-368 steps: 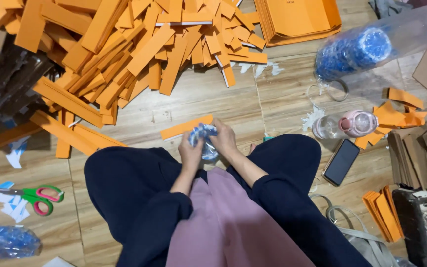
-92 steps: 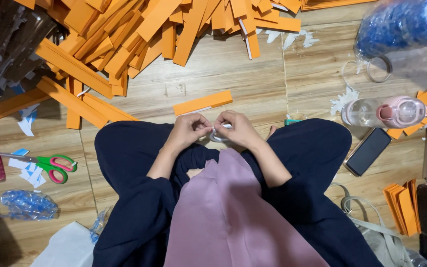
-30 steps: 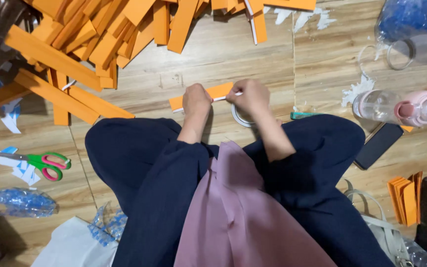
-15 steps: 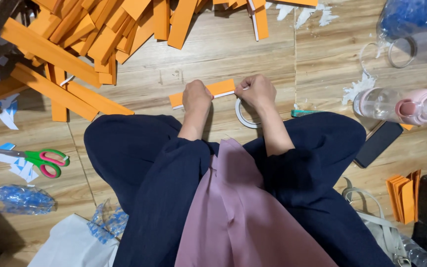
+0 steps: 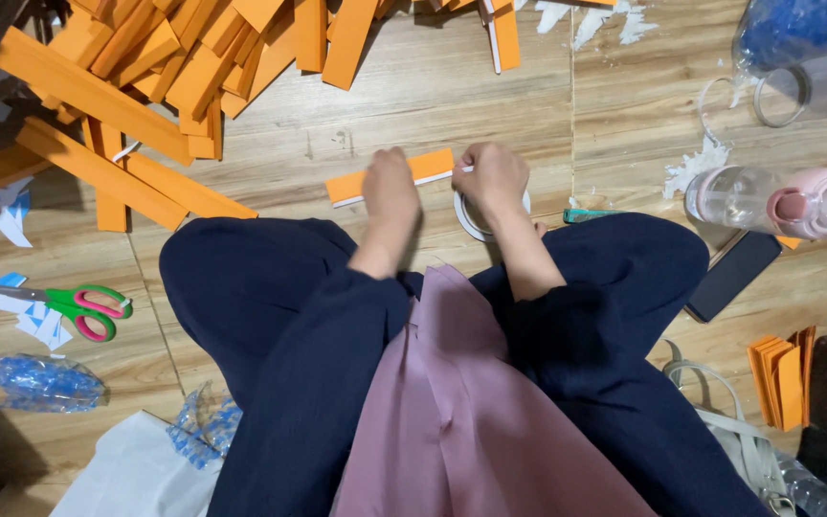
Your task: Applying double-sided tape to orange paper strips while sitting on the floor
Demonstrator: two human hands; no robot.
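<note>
The floor (image 5: pixel 452 86) was pale wood planks. A heap of orange strips (image 5: pixel 174 67) sprawled from nine o'clock up to twelve, the biggest mass in view. The person sat cross-legged in dark trousers (image 5: pixel 260 287) at the centre and six o'clock, a mauve cloth (image 5: pixel 452 421) falling between the knees. A clear bag (image 5: pixel 796 48) with blue contents lay at one o'clock, and a bottle (image 5: pixel 777 201) with a pink cap lay on its side at three o'clock, a dark phone (image 5: pixel 731 276) just below it. Scissors (image 5: pixel 74 306) with green and pink handles lay at nine o'clock. A small stack of orange cards (image 5: pixel 779 373) sat at four o'clock.

One orange strip (image 5: pixel 390 177) lay alone just above the knees, at twelve o'clock from the lap. The left hand (image 5: pixel 390 191) pressed down on its middle, fingers together and curled. The right hand (image 5: pixel 492 177) was at the strip's right end, fingertips pinched on what looked like a thin white tape (image 5: pixel 459 170) running along the strip's lower edge, though blur made this uncertain. A white tape roll (image 5: pixel 471 215) lay on the floor beneath that hand, touching it.
</note>
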